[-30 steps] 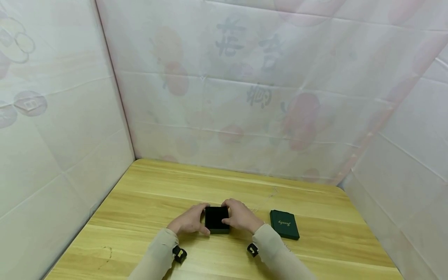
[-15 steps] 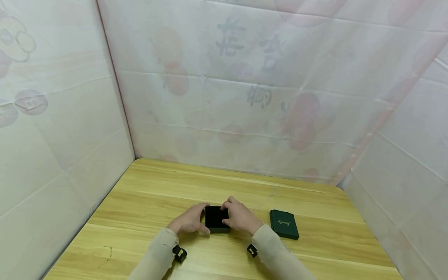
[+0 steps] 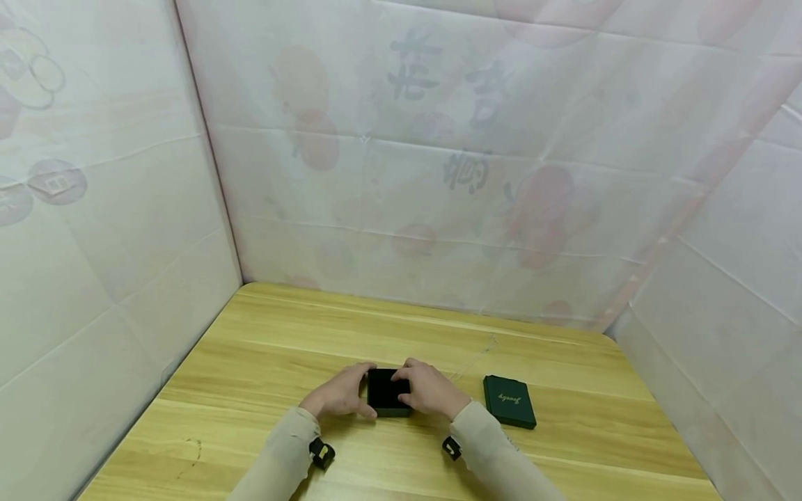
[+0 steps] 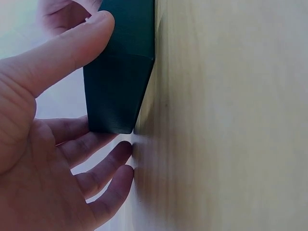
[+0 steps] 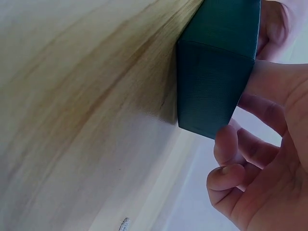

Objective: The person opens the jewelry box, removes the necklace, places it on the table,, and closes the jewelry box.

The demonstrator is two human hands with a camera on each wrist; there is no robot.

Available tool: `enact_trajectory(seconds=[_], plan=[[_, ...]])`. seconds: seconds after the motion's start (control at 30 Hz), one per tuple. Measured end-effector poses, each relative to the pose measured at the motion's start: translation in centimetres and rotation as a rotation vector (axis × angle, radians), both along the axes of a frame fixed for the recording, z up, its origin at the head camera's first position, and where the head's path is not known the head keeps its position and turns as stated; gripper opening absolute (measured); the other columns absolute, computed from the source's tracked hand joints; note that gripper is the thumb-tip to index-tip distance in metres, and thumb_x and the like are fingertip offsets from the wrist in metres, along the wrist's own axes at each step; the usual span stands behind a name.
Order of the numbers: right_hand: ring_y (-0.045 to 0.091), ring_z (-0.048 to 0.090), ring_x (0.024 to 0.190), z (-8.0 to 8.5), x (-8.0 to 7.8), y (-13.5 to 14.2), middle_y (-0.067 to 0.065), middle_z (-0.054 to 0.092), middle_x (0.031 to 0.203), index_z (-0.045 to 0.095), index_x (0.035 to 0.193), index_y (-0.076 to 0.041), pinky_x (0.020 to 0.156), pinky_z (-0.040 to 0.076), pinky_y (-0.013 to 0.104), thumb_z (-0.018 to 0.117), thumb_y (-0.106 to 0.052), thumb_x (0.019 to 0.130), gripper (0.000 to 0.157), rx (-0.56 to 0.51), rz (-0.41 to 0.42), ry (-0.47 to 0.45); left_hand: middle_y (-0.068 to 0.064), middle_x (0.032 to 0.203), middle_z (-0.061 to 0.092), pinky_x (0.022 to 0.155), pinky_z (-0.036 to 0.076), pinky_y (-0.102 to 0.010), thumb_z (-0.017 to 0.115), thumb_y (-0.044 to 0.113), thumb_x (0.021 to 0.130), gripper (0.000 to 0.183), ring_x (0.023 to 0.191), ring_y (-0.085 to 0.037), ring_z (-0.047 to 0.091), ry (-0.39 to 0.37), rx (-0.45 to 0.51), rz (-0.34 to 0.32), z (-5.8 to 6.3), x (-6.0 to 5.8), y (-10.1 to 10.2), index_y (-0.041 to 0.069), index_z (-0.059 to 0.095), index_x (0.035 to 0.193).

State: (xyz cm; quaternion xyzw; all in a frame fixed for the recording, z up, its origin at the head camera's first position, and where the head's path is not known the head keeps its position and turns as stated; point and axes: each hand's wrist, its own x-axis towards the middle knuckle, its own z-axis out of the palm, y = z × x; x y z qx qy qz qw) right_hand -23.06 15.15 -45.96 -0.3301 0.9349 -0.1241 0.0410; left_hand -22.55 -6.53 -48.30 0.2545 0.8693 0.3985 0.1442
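Note:
A small dark green jewelry box (image 3: 392, 412) with a black inside (image 3: 382, 391) sits on the wooden table between both hands. My left hand (image 3: 340, 394) holds its left side, thumb at the near corner and fingers toward the far one. In the left wrist view that thumb lies along the green wall (image 4: 115, 94). My right hand (image 3: 434, 392) curls over the right side, thumb and index finger reaching over the black inside. The right wrist view shows its thumb passing behind the box's upper edge, the lower fingers bent beside a corner; the thumb tip is hidden.
The green lid (image 3: 509, 401), with gold lettering, lies on the table (image 3: 301, 327) to the right. A thin silver chain (image 3: 474, 359) stretches behind the right hand. Pale patterned cloth walls (image 3: 388, 209) enclose the table's back and sides.
My right index finger has moved from the box's far right corner inward over the black inside. The left hand, box and lid stay where they were.

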Motion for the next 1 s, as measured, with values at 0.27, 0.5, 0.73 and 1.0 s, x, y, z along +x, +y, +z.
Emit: enact_trajectory(seconds=[0.27,0.5,0.73,1.0], plan=[[0.007,0.051,0.077,-0.46,-0.20,0.07,-0.002,0.051,0.096,0.061,0.110,-0.016,0.070,0.045,0.025,0.066,-0.023,0.080,0.031,0.013,0.015,0.013,-0.013,0.133,0.033,0.092,0.031,-0.046,0.076,0.033,0.067,0.089,0.120,-0.030,0.031,0.000,-0.012,0.006,-0.02,0.03,0.00,0.006,0.027,0.136],[0.005,0.049,0.073,-0.63,-0.18,0.05,-0.003,0.051,0.093,0.062,0.110,-0.015,0.067,0.045,0.024,0.064,-0.022,0.081,0.029,0.013,0.026,-0.009,-0.012,0.134,0.033,0.092,0.031,-0.046,0.076,0.033,0.067,0.089,0.120,-0.030,0.031,-0.001,-0.024,0.011,-0.03,0.05,0.05,0.007,0.028,0.136],[0.006,0.050,0.075,-0.50,-0.16,-0.02,-0.003,0.052,0.094,0.062,0.109,-0.014,0.068,0.045,0.024,0.064,-0.020,0.081,0.029,0.028,0.039,-0.013,-0.012,0.134,0.033,0.092,0.031,-0.046,0.076,0.034,0.066,0.089,0.121,-0.030,0.030,-0.004,-0.019,0.011,-0.06,0.07,0.07,0.006,0.028,0.136],[0.007,0.051,0.074,-0.42,-0.07,-0.14,-0.001,0.051,0.095,0.061,0.110,-0.013,0.068,0.045,0.025,0.062,-0.019,0.083,0.028,0.045,0.043,-0.026,-0.013,0.133,0.034,0.091,0.032,-0.046,0.076,0.033,0.067,0.088,0.120,-0.030,0.031,-0.012,-0.007,0.007,-0.03,0.05,-0.02,0.006,0.028,0.136]])
